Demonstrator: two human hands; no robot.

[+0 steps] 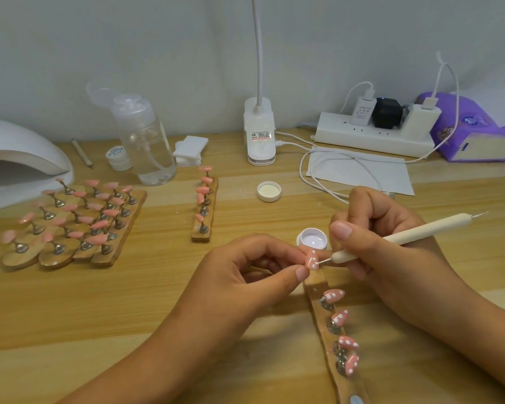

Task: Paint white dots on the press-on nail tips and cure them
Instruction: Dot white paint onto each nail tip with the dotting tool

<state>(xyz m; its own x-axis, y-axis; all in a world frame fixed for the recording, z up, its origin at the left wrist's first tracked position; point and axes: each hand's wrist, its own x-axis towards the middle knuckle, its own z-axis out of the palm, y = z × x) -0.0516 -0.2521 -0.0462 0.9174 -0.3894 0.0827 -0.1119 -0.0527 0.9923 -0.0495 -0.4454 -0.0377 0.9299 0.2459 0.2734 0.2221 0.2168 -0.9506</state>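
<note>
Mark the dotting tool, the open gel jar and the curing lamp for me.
dotting tool (403,239), head view, middle of its cream handle.
open gel jar (300,237), head view, left rim.
curing lamp (18,135), head view, white top shell.

Clutter sat at the back of the light wooden table (99,301).
A white power strip (362,138) carried 3 plugs beside a purple tissue pack (475,132). A white gooseneck clip lamp (260,135) stood near a clear plastic pump bottle (149,147) and stacked white cotton pads (190,150).
</note>
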